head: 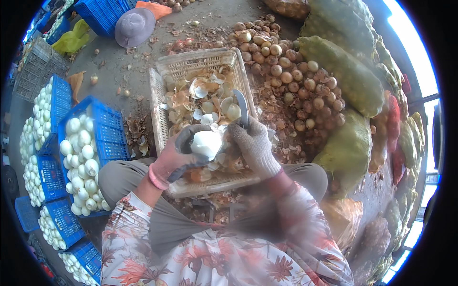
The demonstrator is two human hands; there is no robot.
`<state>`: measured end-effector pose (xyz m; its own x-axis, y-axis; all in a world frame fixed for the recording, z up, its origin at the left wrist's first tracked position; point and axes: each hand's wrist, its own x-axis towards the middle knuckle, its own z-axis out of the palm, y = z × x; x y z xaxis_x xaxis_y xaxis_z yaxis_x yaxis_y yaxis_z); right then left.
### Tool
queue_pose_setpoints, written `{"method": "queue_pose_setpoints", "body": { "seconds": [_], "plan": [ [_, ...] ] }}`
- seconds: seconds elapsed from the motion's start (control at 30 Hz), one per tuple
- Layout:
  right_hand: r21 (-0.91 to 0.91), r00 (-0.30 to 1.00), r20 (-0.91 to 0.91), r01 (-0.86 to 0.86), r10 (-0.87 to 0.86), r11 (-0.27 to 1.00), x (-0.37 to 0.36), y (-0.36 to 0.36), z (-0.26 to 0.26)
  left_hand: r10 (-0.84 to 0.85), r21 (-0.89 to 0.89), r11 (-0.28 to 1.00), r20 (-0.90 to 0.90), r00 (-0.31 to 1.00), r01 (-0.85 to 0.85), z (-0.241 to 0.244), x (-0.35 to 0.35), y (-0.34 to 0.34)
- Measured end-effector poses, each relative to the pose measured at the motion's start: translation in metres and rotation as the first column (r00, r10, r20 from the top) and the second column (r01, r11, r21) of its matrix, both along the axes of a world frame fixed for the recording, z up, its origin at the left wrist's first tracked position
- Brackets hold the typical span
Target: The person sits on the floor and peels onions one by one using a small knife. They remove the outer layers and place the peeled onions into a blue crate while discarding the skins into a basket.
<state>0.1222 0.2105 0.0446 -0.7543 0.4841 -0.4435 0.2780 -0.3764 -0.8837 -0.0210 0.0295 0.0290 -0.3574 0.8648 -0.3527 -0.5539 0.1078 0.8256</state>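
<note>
My left hand (175, 153), in a pink and grey work glove, grips a peeled white onion (206, 144) over a plastic crate. A knife (242, 107) with a curved blade is held in my right hand (252, 144), which wears a pale knit glove. The blade points up and away from me, and the fingers of that hand are close to the onion's right side. Below both hands, the off-white crate (205, 189) stands between my knees, holding onion skins (186, 98) and cut onion pieces.
Blue crates (112, 132) of peeled onions (80, 153) line the left side. Unpeeled onions (286, 71) are heaped on the floor ahead right, beside full green mesh sacks (340, 75). A hat (135, 27) rests by another blue crate (100, 16) at upper left.
</note>
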Motion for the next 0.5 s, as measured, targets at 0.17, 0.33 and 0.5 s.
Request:
{"method": "queue_pose_setpoints", "body": {
  "seconds": [0.17, 0.33, 0.5],
  "plan": [
    [-0.109, 1.000, -0.001, -0.025, 0.025, 0.994, 0.003, -0.001, 0.011, -0.048, 0.056, 0.997, 0.078, 0.996, 0.044, -0.001, -0.005, -0.003],
    [0.013, 0.987, -0.083, -0.135, 0.136, 0.991, 0.004, -0.006, 0.009, -0.096, 0.064, 0.994, 0.076, 0.993, 0.091, -0.003, -0.003, -0.001],
    [0.614, 0.960, -0.100, -0.147, 0.261, 0.775, 0.009, -0.008, -0.002, -0.018, -0.051, 0.998, 0.118, 0.993, 0.024, -0.001, 0.008, 0.003]
  ]
}}
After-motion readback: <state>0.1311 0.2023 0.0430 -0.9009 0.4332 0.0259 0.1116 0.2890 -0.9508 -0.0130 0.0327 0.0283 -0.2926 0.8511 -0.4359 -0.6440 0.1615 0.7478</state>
